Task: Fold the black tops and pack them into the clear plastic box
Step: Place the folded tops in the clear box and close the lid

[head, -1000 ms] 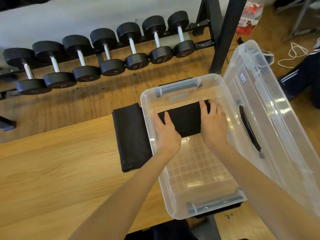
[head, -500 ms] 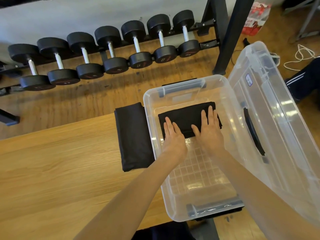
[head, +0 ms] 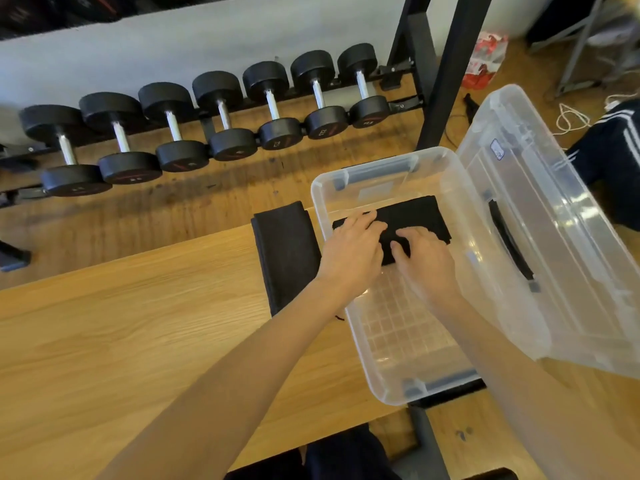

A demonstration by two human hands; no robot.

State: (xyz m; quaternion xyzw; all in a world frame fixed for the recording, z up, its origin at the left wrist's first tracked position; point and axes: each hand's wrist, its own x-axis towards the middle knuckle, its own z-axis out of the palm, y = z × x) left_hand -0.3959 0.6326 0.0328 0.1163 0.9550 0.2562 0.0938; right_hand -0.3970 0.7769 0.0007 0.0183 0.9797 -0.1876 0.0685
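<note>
A row of black dumbbells [head: 214, 123] rests on a rack beyond the wooden table [head: 121, 341].

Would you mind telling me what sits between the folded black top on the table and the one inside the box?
In the head view, only the box's clear left wall separates the outer top from the packed top.
</note>
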